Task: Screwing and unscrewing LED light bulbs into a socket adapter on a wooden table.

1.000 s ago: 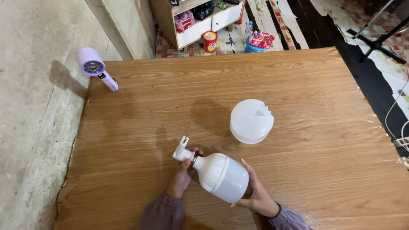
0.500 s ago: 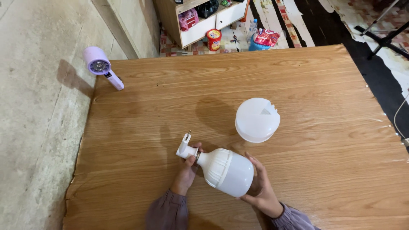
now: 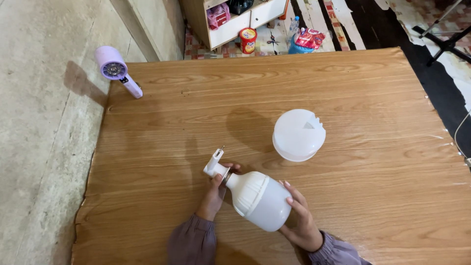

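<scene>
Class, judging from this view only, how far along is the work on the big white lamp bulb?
Done: the white dome cover lies apart on the wooden table. In hand: the right hand cradles the bulb body; the left hand grips the plug adapter at its neck. Left: adapter and body remain joined; dome remains off.

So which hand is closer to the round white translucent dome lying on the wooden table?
Right. The right hand, cupping the white bulb body, lies just below the dome. The left hand, at the plug adapter, sits farther off to its left.

White bulb body [image 3: 258, 200], lying tilted, plug adapter [image 3: 215, 166] at neck
</scene>
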